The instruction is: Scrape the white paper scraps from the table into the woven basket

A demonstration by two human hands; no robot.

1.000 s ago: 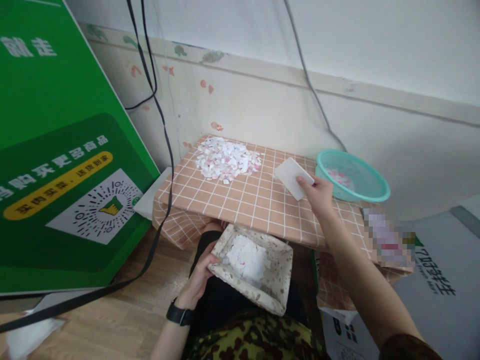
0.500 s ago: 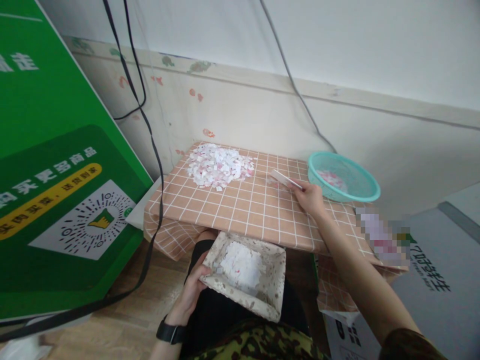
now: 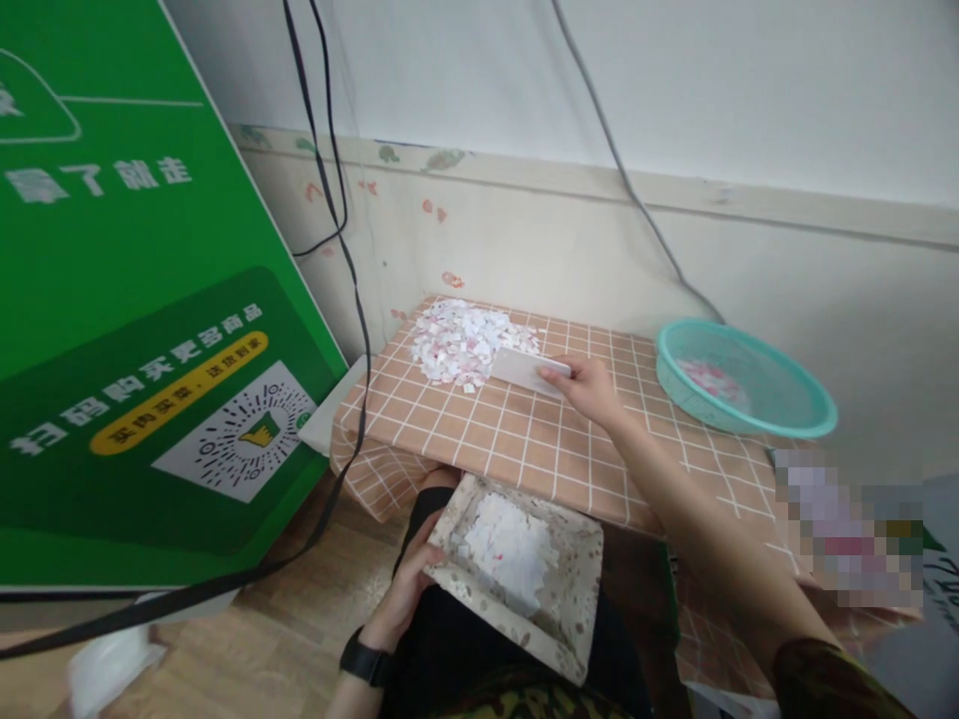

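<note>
My right hand grips a flat white rectangular card or scraper, its far end against the right side of a heap of small paper scraps, white with some pink. The heap lies on the far left of a table covered in brown checked cloth. Below the table's front edge, over my lap, my left hand holds a cream, patterned rectangular box by its left side. White paper scraps partly fill the box.
A turquoise plastic basket with pinkish scraps stands at the table's right. A green sign board rises on the left, with a hanging black strap before it. The wall backs the table.
My right hand has moved left with the flat white tool, which now meets the heap and shows its broad face. My left hand still holds the box. The view has shifted left.
</note>
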